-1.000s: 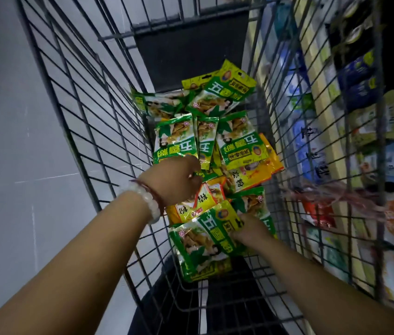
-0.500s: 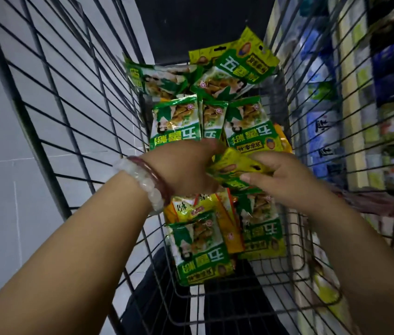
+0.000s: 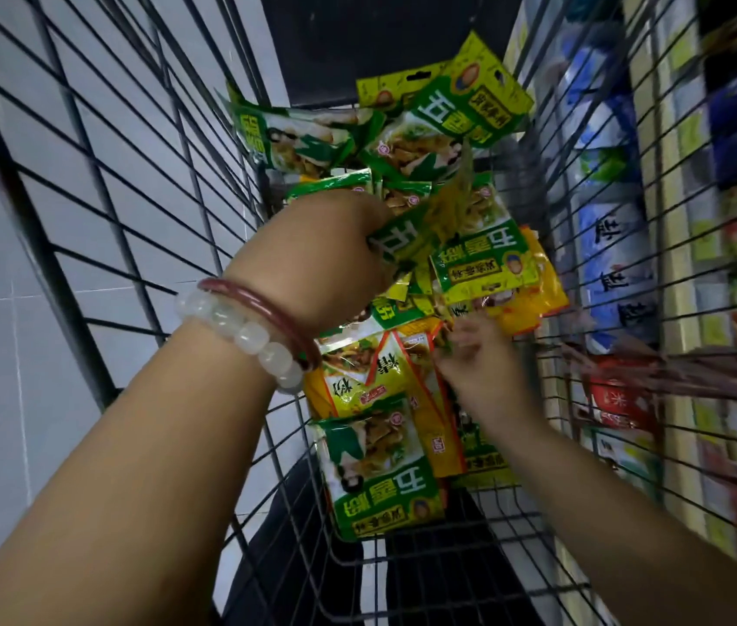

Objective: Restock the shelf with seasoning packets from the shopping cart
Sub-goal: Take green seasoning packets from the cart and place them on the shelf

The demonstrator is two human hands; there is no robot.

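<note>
Shopping cart (image 3: 167, 246): wire basket enclosing both hands; a packet pulled sideways may snag its wall.
Shelf (image 3: 655, 273): beyond the cart's right wall, well apart from either grip; no packet from the cart visibly placed there yet.
Seasoning packets (image 3: 384, 472): loose overlapping pile below both hands; slick film, likely to slide when disturbed.
Left hand (image 3: 317, 259): fingers curled around green packets (image 3: 420, 232), raised above the pile; count unclear. Risk: an outer packet slips free if the bundle is gripped unevenly.
Right hand (image 3: 479, 363): blurred, fingertips at the pile below the left grip; whether it pinches anything cannot be told.
</note>
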